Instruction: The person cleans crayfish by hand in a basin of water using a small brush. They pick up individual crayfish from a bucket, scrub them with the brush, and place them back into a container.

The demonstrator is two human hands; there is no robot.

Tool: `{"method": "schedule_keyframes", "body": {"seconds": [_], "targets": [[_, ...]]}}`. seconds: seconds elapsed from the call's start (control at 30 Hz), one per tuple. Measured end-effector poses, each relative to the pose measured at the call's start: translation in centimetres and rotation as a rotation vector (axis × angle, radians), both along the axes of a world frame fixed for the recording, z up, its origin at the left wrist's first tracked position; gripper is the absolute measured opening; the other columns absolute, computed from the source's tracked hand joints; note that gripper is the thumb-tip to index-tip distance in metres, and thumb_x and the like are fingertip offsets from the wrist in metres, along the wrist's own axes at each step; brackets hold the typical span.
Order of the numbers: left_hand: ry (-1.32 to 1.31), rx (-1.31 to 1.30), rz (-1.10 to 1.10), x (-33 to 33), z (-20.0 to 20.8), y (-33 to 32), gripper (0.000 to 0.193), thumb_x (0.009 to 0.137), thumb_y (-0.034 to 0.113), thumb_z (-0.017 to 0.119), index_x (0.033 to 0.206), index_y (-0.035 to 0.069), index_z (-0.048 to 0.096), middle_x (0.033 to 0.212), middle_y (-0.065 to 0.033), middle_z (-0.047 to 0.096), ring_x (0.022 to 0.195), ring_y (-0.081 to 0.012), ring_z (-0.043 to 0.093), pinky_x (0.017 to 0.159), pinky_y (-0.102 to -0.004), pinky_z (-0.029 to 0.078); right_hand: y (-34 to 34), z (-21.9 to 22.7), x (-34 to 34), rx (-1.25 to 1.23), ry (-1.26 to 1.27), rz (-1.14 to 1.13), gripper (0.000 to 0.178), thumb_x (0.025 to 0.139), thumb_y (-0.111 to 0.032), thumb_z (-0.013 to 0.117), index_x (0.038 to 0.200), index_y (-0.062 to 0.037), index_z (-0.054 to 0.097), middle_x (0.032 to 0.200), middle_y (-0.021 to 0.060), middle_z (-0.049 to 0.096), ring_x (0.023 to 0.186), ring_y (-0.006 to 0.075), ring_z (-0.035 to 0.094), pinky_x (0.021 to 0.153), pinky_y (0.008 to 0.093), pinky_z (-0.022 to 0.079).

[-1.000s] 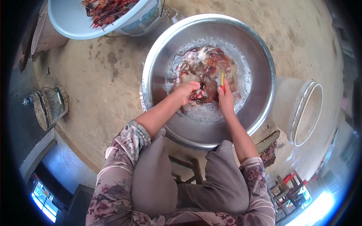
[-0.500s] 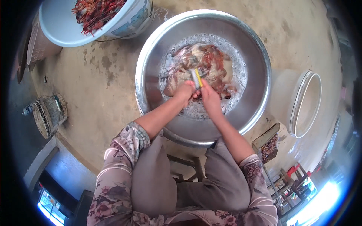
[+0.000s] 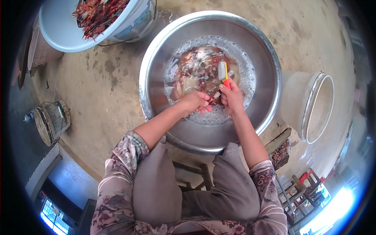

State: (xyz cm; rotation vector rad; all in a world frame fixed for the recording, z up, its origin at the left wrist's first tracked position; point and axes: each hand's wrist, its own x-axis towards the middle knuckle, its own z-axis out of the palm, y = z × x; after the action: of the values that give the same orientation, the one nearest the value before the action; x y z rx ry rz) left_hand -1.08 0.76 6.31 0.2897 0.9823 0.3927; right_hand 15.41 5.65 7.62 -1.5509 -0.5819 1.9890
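Observation:
A wide metal basin (image 3: 263,58) of foamy water stands before my knees, with reddish-brown crayfish (image 3: 192,58) lying in the water. My right hand (image 3: 232,97), over the right part of the water, is closed around the handle of a scrubbing brush (image 3: 223,71). The brush has pale bristles and a red-and-yellow handle, and its head points away from me. To its left, my left hand (image 3: 195,102) pinches a small reddish crayfish (image 3: 213,99), partly hidden by the fingers. The hands are a little apart, both above the near half of the water.
At the far left is a light-blue bucket (image 3: 58,29) with red crayfish inside. A whitish bucket (image 3: 299,98) lies on its side to the right. Near my right forearm sits a dustpan-like tray (image 3: 280,150) of debris. A dirty pail (image 3: 51,121) stands at left.
My hands have moved apart from being close together. The brush has shifted right with my right hand, off the crayfish, and my left hand has come slightly nearer to me.

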Motion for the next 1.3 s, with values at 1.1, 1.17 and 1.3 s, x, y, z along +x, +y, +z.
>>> {"method": "schedule_keyframes", "body": {"seconds": [1.1,1.17,1.3], "targets": [[0.223,0.138,0.332,0.5,-1.1,0.1,0.018,0.077,-0.007,0.044,0.094,-0.008,0.052,0.078,-0.0125,0.06,0.064,-0.0196,0.06,0.058,-0.0264,0.05,-3.4,2.1,-1.9,0.611,-0.87,0.746,0.035,0.084,-0.02,0.045,0.119,-0.0194,0.046,0.079,0.0158,0.059,0.069,0.0337,0.057,0.061,0.0432,0.045],[0.207,0.15,0.275,0.1,-1.1,-0.2,0.022,0.078,-0.007,0.043,0.099,-0.009,0.048,0.08,-0.0164,0.06,0.064,-0.0225,0.061,0.06,-0.0264,0.05,-2.8,1.2,-1.2,0.601,-0.86,0.758,0.037,0.084,-0.017,0.045,0.121,-0.0208,0.045,0.081,0.0169,0.059,0.075,0.0323,0.059,0.067,0.0388,0.046],[0.192,0.159,0.418,-0.8,-0.2,1.6,0.035,0.077,-0.009,0.044,0.111,-0.014,0.037,0.08,-0.022,0.059,0.063,-0.0245,0.062,0.057,-0.0278,0.051,-3.6,-2.9,2.2,0.503,-0.632,0.317,0.035,0.087,-0.013,0.041,0.121,-0.0057,0.043,0.11,0.0161,0.053,0.1,0.0221,0.052,0.086,0.0286,0.038]]}}
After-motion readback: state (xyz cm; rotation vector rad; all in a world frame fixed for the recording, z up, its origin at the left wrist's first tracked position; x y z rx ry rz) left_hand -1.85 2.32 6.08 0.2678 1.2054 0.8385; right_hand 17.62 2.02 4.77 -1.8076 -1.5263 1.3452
